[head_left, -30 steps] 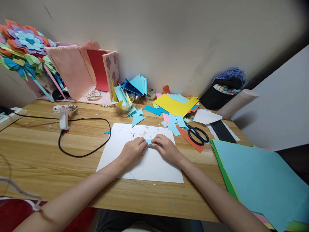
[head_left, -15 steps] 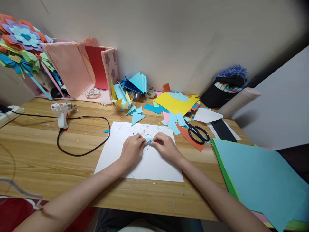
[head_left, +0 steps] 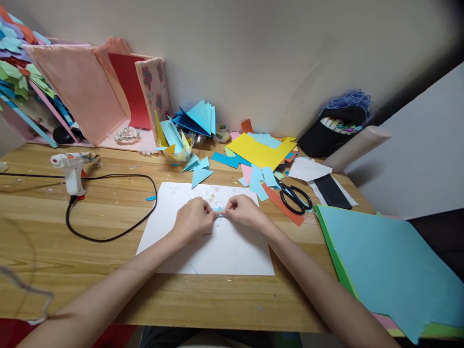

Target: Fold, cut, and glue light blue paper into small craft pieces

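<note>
A small piece of light-blue paper is pinched between my two hands, its ends hidden by the fingers. My left hand closes on its left end with thumb and fingers. On the other end, my right hand grips it the same way. Both hands are over a white sheet marked with specks and pen scribbles. Several folded light-blue paper triangles lie just beyond the sheet's far edge.
Scissors with black handles lie on paper scraps at right. A hot glue gun stands at left, its cord looping toward the sheet. Stacked coloured paper lies at right. Behind are a pink box, a yellow sheet and a marker holder.
My hands have moved slightly left with the small blue paper, which now looks narrower and more peaked. The whole view has shifted, so items at the left sit farther left.
</note>
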Demonstrator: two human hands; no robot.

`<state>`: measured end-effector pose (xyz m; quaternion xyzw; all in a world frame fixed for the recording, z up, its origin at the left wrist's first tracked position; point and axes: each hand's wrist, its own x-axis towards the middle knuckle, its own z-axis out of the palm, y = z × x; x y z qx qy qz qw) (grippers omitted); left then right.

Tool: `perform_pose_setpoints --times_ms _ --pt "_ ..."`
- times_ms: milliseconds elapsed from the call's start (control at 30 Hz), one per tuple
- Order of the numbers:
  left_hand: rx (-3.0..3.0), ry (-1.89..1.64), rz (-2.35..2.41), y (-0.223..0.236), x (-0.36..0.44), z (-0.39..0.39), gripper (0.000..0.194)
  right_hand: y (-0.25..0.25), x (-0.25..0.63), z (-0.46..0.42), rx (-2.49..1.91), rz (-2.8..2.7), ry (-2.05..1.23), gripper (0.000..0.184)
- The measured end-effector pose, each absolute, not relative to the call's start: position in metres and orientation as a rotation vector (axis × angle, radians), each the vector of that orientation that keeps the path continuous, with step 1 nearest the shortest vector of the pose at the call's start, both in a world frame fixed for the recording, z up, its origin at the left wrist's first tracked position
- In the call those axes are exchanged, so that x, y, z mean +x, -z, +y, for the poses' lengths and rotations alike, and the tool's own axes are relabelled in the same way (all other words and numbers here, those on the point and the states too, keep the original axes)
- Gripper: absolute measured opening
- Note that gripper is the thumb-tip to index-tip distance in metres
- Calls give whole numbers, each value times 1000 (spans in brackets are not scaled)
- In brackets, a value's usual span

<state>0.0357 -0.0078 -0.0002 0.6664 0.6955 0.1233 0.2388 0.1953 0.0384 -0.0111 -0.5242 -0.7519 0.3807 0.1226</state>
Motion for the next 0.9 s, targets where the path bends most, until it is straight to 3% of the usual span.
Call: perform_pose_setpoints --times_ms 200,533,900 --pt "1846 -69 1850 -10 34 11 28 11 195 41 -1587 -2206 -1106 22" --pt "1827 -186 1792 -7 29 4 28 13 204 36 -1395 -2133 -1282 18" --pt "1851 18 1874 -13 39 11 28 -8 187 61 -1783 -2536 -1148 23"
